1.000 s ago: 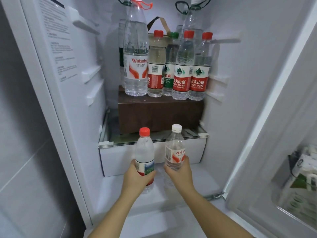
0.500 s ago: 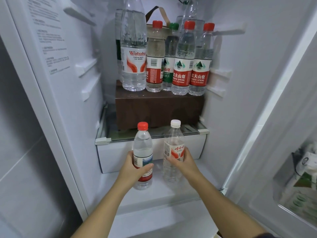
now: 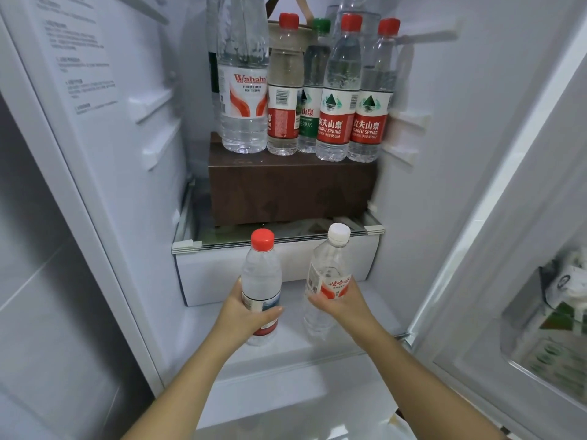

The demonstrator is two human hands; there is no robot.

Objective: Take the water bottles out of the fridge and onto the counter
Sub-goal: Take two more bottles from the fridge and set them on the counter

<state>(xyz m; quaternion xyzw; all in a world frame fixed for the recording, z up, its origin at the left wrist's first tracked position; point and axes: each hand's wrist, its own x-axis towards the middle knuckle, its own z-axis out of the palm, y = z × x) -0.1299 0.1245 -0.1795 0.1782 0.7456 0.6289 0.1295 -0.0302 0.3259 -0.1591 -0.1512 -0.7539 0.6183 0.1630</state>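
Inside the fridge, left hand [image 3: 244, 315] gripping red-capped bottle [image 3: 262, 274], right hand [image 3: 341, 304] gripping tilted white-capped bottle [image 3: 328, 274]

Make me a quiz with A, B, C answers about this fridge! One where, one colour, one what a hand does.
1. Where does the Wahaha bottle stand?
A. on the brown box
B. in the door shelf
C. on the floor
2. The right hand holds a tilted bottle. Its cap colour?
A. green
B. white
C. blue
3. What is the left hand doing?
A. hanging empty
B. closing the door
C. gripping the red-capped bottle
Answers: 1 A, its base rests on the box; 2 B, the cap is white; 3 C, it curls round the bottle.
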